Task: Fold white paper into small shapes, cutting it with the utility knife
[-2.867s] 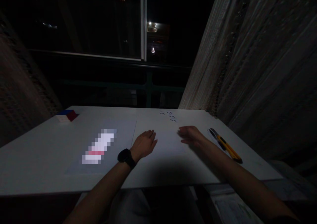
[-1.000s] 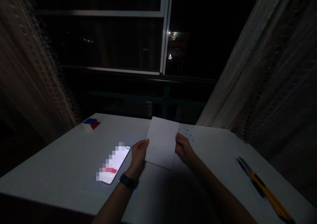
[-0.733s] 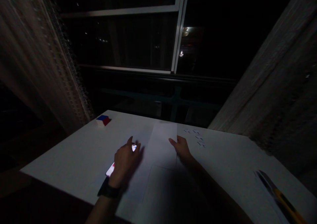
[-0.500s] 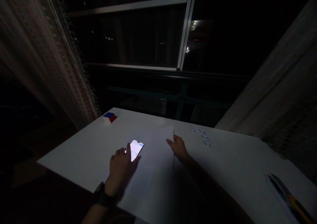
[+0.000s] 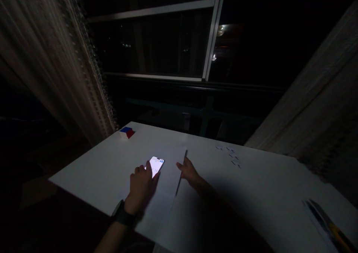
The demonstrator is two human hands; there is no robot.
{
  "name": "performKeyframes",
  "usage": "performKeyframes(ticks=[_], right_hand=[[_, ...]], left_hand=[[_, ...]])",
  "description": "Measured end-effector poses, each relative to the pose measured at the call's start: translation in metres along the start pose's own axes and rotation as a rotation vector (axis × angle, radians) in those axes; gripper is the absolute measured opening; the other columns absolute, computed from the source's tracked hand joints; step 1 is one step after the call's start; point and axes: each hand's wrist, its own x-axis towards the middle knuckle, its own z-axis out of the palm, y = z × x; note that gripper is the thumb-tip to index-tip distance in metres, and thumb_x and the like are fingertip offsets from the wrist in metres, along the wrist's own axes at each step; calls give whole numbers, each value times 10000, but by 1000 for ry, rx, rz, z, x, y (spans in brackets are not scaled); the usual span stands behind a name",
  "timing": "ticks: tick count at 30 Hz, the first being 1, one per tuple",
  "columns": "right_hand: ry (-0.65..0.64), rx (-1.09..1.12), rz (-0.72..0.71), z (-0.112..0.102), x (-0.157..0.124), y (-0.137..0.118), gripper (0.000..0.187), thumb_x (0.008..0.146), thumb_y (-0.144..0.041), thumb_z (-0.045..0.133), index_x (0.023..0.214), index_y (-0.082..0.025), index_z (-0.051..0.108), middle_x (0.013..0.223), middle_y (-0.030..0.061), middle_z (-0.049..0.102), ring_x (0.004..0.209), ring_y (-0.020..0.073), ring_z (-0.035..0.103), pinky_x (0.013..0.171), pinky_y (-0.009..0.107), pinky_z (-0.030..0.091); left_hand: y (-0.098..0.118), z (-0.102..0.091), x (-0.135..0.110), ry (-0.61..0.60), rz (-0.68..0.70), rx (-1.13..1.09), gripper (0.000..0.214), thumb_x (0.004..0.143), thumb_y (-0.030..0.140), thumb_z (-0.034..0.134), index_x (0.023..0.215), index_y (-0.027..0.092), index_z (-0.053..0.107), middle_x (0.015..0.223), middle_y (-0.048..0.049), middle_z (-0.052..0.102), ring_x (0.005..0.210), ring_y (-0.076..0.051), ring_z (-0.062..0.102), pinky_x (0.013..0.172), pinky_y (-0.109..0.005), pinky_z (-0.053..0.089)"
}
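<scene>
In the head view, a lit smartphone [image 5: 157,164] lies over a white sheet of paper [image 5: 169,171], large digits on its bright screen. My left hand [image 5: 141,184], a dark watch on its wrist, is closed around the phone's lower part. Its index finger reaches over the screen and the thumb lies along the right side. The palm hides the phone's bottom end. My right hand [image 5: 190,172] pinches the sheet's right edge between thumb and fingers. That edge stands slightly above the white table [image 5: 92,171], with a dark gap under it.
A blue, red and white cube [image 5: 126,132] sits at the table's far left corner. Several small marked paper pieces [image 5: 232,156] lie right of the sheet. A dark-and-yellow tool [image 5: 330,225] rests at the near right. Curtains [image 5: 92,107] and a dark window stand behind.
My right hand has moved left with the sheet's edge, which now slants nearer the phone. My left hand stays at the phone; its screen digits differ. The view has shifted slightly.
</scene>
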Motion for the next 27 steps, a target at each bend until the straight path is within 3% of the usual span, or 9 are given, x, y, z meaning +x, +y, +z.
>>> performKeyframes(ticks=[3, 7, 12, 15, 17, 19, 21, 24, 27], right_hand=[[-126, 207, 141, 18, -5, -6, 394, 677, -249, 624, 1049, -201, 499, 1043, 80, 628, 879, 236, 623, 706, 387, 507], [-144, 326, 140, 29, -8, -8, 380, 608, -263, 696, 946, -183, 539, 968, 64, 646, 873, 219, 620, 693, 346, 505], [-160, 324, 146, 31, -8, -8, 369, 602, -295, 716, 914, -179, 557, 929, 59, 651, 851, 220, 628, 682, 348, 510], [-101, 209, 177, 24, -9, -13, 350, 646, -302, 691, 944, -171, 564, 826, 43, 650, 743, 192, 639, 672, 350, 518], [-10, 54, 179, 8, -13, -18, 382, 681, -287, 660, 1025, -168, 549, 759, 34, 640, 668, 177, 635, 661, 353, 519], [70, -169, 39, -18, -23, -23, 455, 718, -280, 617, 1151, -183, 511, 826, 52, 650, 707, 188, 640, 681, 356, 513], [108, -478, -140, -52, -38, -26, 433, 739, -275, 585, 1156, -170, 539, 907, 81, 664, 825, 210, 636, 781, 368, 483], [101, -815, -230, -104, -67, -27, 361, 757, -301, 560, 1087, -162, 608, 1069, 104, 645, 1008, 232, 584, 915, 377, 410], [5, -1041, -202, -138, -90, -28, 514, 686, -360, 647, 1151, -150, 585, 1201, 126, 575, 1116, 261, 509, 978, 385, 346]], left_hand=[[2, -2, 1, -6, -1, -2, 502, 879, 398, 351, 1207, 33, 456, 978, -212, 585, 888, -305, 542, 690, -398, 420], [5, -5, 1, -3, -10, 7, 479, 884, 401, 332, 1158, 42, 491, 962, -209, 590, 884, -305, 546, 682, -390, 419], [9, -6, 2, 37, -16, 41, 492, 879, 419, 326, 1132, 43, 518, 922, -204, 601, 862, -325, 564, 710, -439, 402], [12, -5, 2, 24, -7, 38, 497, 874, 411, 336, 1149, 38, 516, 915, -207, 610, 865, -333, 568, 719, -448, 395], [13, -3, 2, 38, -7, 31, 509, 872, 408, 342, 1184, 37, 498, 965, -221, 607, 882, -339, 565, 733, -463, 390], [13, -1, 1, 75, 13, 7, 514, 872, 400, 344, 1234, 56, 465, 1098, -236, 574, 948, -346, 546, 761, -480, 383], [13, 1, 1, 110, 56, -33, 507, 877, 387, 339, 1270, 82, 433, 1205, -226, 530, 1054, -347, 499, 807, -493, 370], [13, 3, 0, 123, 106, -88, 504, 886, 392, 325, 1265, 79, 435, 1206, -212, 545, 1171, -345, 421, 870, -511, 338], [15, 1, 0, 129, 105, -117, 516, 880, 411, 340, 1241, 60, 454, 1198, -222, 552, 1211, -352, 387, 896, -527, 317]])
